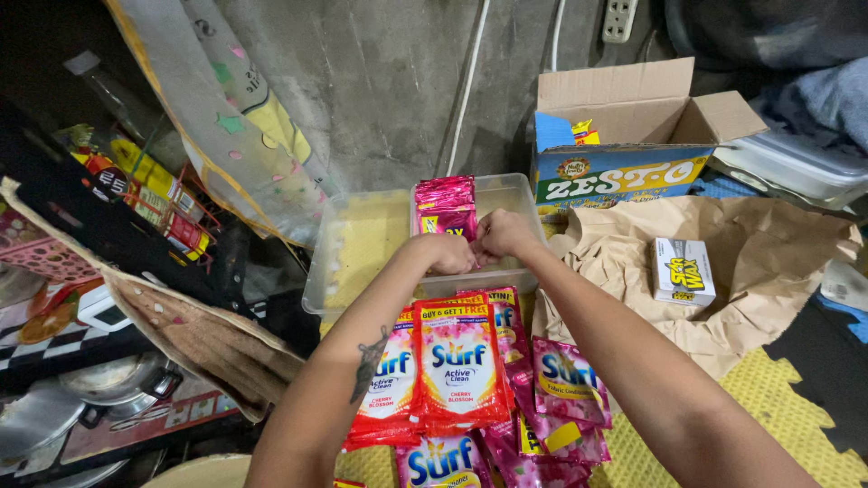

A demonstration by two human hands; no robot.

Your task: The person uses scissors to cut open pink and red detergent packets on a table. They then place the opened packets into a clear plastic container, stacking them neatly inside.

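Left hand (pixel 449 254) and right hand (pixel 502 235) — both curled shut, knuckles touching, over near rim of clear plastic tub (pixel 362 244). What fingers pinch: cannot tell, likely bottom edge of pink sachets.

Pink sachets (pixel 445 206) — upright stack inside tub, just beyond hands, long axis vertical, faces toward camera. Left hand nearer, directly below stack.

Red sachets (pixel 457 361) — flat pile under forearms, long axis running away from the person.

Cardboard box (pixel 633 136) right of tub; small white box (pixel 683 271) on crumpled brown paper (pixel 778 262).
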